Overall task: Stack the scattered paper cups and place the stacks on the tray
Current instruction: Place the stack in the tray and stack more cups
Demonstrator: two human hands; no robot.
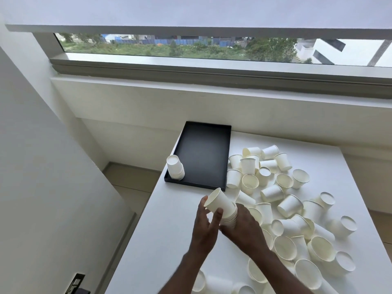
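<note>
White cup stack (222,206) tilts, bases toward tray (203,153).

One view only, worn on the head, wide-angle. Looks forward and down along the table (169,240) from its near end, slightly rolled, with straight edges bent toward the borders. Sits close above the left hand (204,225) and right hand (244,228), low and centred. Reaches past them to the tray (203,153) at the far left corner, the cups (289,205) on the right, and, farther still, the window (191,47) across the top.
</note>
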